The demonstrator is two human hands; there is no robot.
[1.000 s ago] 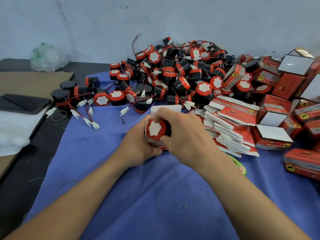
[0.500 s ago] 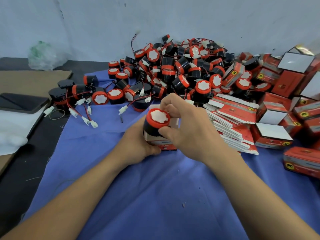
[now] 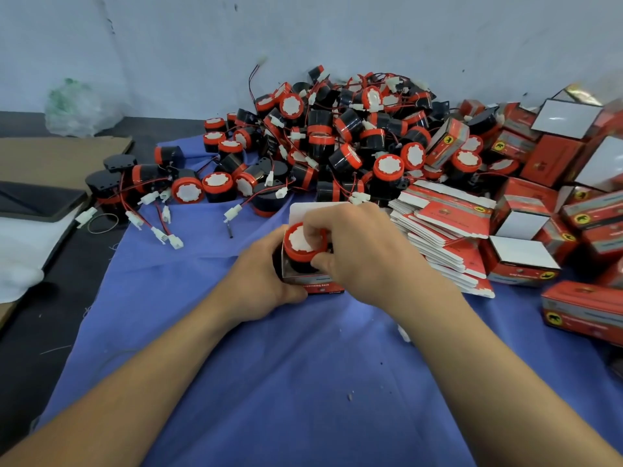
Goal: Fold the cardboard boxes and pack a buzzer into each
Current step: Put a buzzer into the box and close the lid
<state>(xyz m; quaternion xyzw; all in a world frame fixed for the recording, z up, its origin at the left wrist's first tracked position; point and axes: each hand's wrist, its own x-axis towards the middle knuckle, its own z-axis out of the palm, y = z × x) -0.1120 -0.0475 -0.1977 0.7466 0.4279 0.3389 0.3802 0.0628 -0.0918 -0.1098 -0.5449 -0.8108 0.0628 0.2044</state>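
Note:
A black buzzer with a red and white cap (image 3: 301,246) sits partly inside an open red cardboard box (image 3: 320,287) at the middle of the blue cloth. My left hand (image 3: 263,281) grips the box from its left side. My right hand (image 3: 364,254) holds the buzzer's top, thumb at its near edge and fingers over the cap. The box's white flap (image 3: 313,210) stands up behind. A big pile of loose buzzers (image 3: 337,136) lies beyond, and a stack of flat unfolded boxes (image 3: 445,230) lies to the right.
Folded red boxes (image 3: 526,261) crowd the right side, one lying at the near right (image 3: 583,311). Stray buzzers with white plugs (image 3: 145,187) trail off to the left. A phone (image 3: 37,200), white foam and brown cardboard (image 3: 60,153) lie on the dark table at the left.
My right hand has pushed the buzzer down from above the box's mouth into the box. My left hand has kept its hold on the box.

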